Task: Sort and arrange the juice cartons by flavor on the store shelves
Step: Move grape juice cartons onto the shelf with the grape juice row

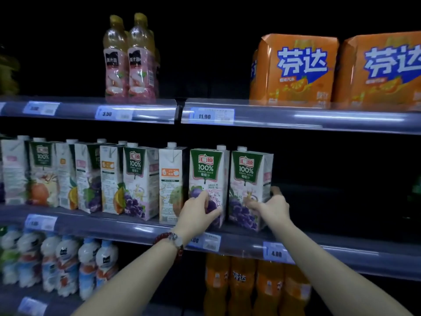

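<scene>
A row of tall juice cartons stands on the middle shelf [141, 229]. My left hand [197, 213] lies against the lower front of a grape carton [206, 176], fingers wrapped at its base. My right hand [272, 205] grips the rightmost grape carton [249, 179] at its lower right corner, thumb in front and fingers behind. Both cartons stand upright, close together. To their left a carton turned sideways shows an orange label [170, 179], then another grape carton [139, 179] and several mixed-flavour cartons [43, 174].
The middle shelf is dark and bare to the right of the right hand. Above are peach drink bottles [129, 62] and orange soda packs [293, 69]. Below stand white-capped bottles [66, 263] and orange soda bottles [241, 283]. Price tags [275, 253] line the shelf edges.
</scene>
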